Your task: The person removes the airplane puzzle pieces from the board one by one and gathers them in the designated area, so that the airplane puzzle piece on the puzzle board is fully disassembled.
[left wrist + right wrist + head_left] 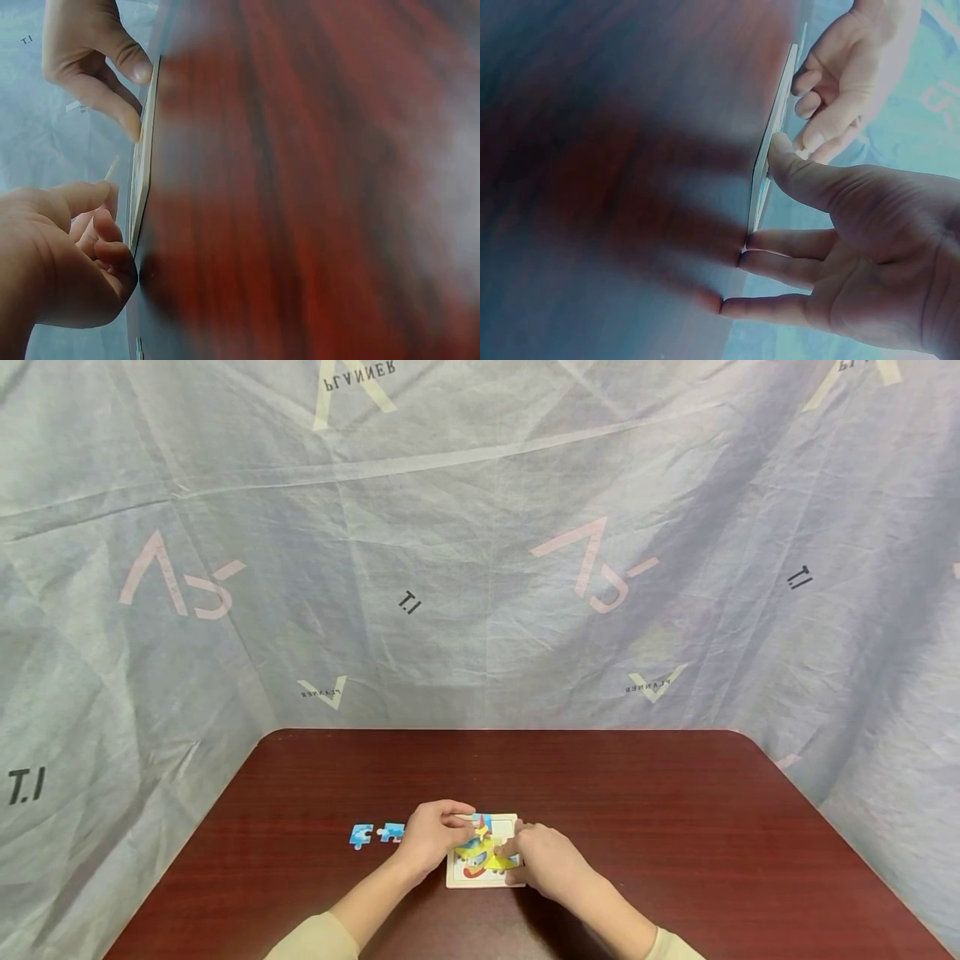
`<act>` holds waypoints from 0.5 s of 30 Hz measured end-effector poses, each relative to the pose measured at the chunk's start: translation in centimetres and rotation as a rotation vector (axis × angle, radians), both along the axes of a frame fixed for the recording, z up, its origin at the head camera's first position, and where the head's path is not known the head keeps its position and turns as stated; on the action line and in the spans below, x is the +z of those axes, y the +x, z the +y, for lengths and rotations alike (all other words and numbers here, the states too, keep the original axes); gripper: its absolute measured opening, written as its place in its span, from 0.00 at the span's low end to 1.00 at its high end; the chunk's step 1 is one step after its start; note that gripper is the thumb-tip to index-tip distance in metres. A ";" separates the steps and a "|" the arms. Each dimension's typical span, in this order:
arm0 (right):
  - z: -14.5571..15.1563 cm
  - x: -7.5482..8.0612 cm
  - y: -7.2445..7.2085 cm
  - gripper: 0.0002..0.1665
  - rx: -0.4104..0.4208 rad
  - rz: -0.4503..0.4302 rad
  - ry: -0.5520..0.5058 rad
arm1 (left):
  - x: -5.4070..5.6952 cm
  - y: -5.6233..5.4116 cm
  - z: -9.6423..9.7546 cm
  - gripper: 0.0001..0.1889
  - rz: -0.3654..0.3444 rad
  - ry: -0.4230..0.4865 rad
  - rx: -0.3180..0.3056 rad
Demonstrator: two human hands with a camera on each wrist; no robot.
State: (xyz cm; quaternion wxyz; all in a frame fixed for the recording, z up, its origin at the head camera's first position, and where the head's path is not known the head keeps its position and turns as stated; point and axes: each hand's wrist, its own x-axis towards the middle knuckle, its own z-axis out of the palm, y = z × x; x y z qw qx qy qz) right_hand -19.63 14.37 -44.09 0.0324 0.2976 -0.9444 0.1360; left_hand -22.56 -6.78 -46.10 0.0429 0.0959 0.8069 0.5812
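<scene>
A small wooden-framed jigsaw puzzle (480, 884) lies on the table, showing a yellow cartoon aeroplane with a red nose. Over its far left part, my left hand (433, 837) pinches a thin puzzle piece (112, 169) between thumb and fingertips; edge-on in the left wrist view, it stands above the frame. My right hand (551, 860) lies along the puzzle's right side. Its thumb (786, 154) presses on the frame, and the index finger reaches over the picture. The other fingers extend fairly straight, with tips down at the table beside the frame. Both hands cover parts of the picture.
Left of the left hand, a blue puzzle piece (361, 835) and another blue piece (390, 832), partly hidden by that hand, lie on the dark red table (637, 793). A grey printed cloth (480, 568) hangs behind the table's far edge.
</scene>
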 end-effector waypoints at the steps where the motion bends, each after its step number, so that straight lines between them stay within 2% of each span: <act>1: 0.0 0.0 0.0 0.18 0.002 0.004 0.000 | 0.0 0.0 -0.2 0.15 -0.002 0.004 0.000; 15: 0.1 -0.1 0.2 0.17 -0.002 0.003 -0.016 | -0.1 0.0 -2.5 0.17 -0.024 0.031 0.038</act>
